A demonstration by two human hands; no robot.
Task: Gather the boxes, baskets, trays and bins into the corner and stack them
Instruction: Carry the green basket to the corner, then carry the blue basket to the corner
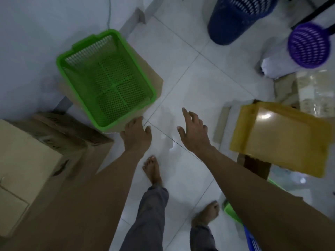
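Observation:
A green perforated basket (107,77) sits on top of a brown cardboard box (150,77) against the wall at the upper left. My left hand (136,134) hovers at the near corner of that box and basket, fingers apart and holding nothing. My right hand (194,132) is stretched out over the tiled floor with spread fingers, empty. A yellow tray (282,136) lies to the right of it. Stacked cardboard boxes (32,160) stand at the lower left. A dark blue bin (233,20) and a purple basket (308,45) are at the upper right.
White tiled floor (190,78) runs between the piles. My bare feet (152,171) stand on it below the hands. Flat cardboard and clear plastic (315,91) lie at the right. Green and blue basket edges (235,216) show under my right forearm.

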